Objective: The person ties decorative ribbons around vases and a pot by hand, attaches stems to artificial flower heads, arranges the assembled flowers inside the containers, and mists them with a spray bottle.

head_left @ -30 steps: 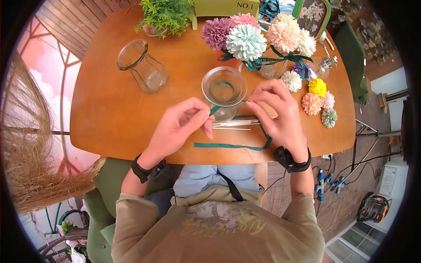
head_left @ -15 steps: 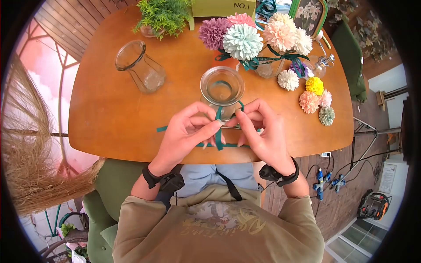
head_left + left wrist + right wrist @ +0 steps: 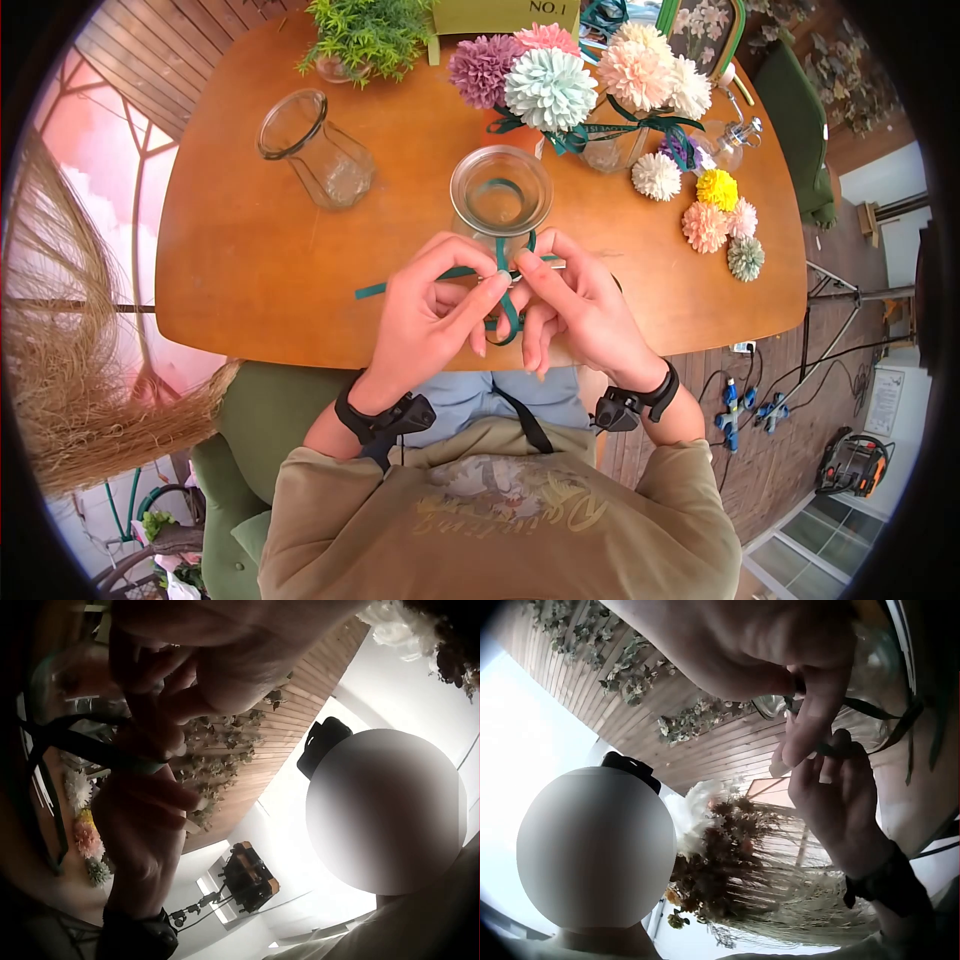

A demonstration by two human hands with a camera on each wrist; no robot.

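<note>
A clear glass vase [image 3: 460, 215] stands upright in front of the person, its wide rim facing up. Dark green ribbon [image 3: 508, 325] runs from the vase's near side to both hands and hangs in a loop below the fingertips. The left hand [image 3: 425, 305] pinches the ribbon between thumb and index finger. Close beside it, the right hand [image 3: 580, 315] pinches ribbon too, the two thumbs almost meeting. In the left wrist view the ribbon [image 3: 90, 746] stretches toward the pinching fingers. A ribbon tail [image 3: 370, 291] lies on the table left of the hands.
A second glass vase [image 3: 335, 165] stands at the left, near a green potted plant [image 3: 365, 40]. Bunched artificial flowers [image 3: 550, 90] with ribbon bows stand at the back. Loose flower heads [image 3: 705, 228] lie at the right on the wooden table [image 3: 240, 260].
Both hands have come together in front of the vase, drawing the ribbon ends inward. The ribbon now crosses and loops between the fingers. White sticks seen earlier are mostly covered by the hands.
</note>
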